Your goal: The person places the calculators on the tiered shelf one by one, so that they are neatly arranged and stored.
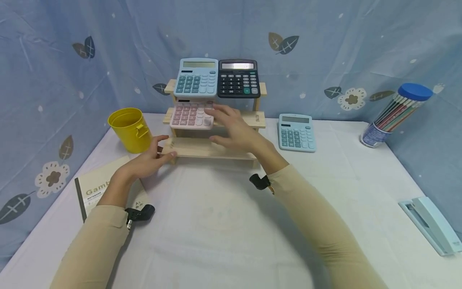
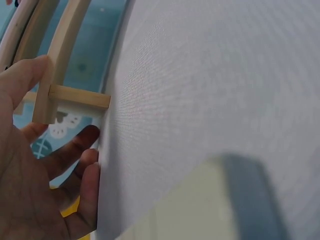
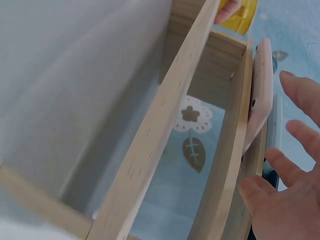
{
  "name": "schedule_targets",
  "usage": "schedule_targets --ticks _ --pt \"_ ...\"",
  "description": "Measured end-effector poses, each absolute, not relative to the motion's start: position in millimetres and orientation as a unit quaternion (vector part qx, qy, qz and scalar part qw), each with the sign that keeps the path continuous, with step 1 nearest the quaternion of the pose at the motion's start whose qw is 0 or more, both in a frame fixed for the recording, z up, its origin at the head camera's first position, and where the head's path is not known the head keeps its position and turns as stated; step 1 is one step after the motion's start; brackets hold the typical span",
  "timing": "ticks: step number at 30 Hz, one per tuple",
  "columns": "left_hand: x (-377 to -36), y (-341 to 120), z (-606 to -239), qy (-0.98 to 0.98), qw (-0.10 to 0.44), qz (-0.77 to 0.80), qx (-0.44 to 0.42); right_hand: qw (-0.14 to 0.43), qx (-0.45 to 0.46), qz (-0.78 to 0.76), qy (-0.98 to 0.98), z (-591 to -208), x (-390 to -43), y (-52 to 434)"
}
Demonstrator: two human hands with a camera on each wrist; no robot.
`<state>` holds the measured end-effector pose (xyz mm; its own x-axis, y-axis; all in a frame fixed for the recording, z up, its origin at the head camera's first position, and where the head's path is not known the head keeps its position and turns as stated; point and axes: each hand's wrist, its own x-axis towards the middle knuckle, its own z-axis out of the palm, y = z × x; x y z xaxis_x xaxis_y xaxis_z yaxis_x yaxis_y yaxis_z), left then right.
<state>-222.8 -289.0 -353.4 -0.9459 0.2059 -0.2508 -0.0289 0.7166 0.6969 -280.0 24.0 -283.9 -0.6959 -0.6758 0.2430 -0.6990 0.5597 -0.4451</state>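
Note:
A three-tier wooden shelf (image 1: 213, 149) stands at the back of the table. My left hand (image 1: 147, 161) holds the left end of its lowest tier, with the thumb (image 2: 32, 70) on the front board and the other fingers behind and below. On the middle tier a pink calculator (image 1: 191, 115) leans back at the left. My right hand (image 1: 238, 130) is at that calculator's right side, fingers extended and spread in the right wrist view, holding nothing. A light blue calculator (image 1: 196, 78) and a black calculator (image 1: 238, 79) lean side by side on the top tier.
Another light blue calculator (image 1: 296, 133) lies right of the shelf. A yellow bucket (image 1: 130, 131) and a notebook (image 1: 102, 180) are at the left. A blue-lidded pencil container (image 1: 395, 114) stands tilted at the back right, and a light blue stapler (image 1: 433, 224) lies at the right edge.

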Motion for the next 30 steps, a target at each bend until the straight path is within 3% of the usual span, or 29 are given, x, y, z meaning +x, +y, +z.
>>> schedule_targets --ticks 14,22,30 --pt "-223 -290 -357 0.911 0.153 0.380 0.049 0.029 0.402 0.249 -0.881 -291 -271 67" --pt "-223 -289 -355 0.911 0.155 0.380 0.046 0.086 0.406 0.274 -0.868 -290 -267 101" --pt "-223 -290 -356 0.909 0.156 0.383 0.046 0.077 0.394 0.255 -0.879 -289 -266 136"
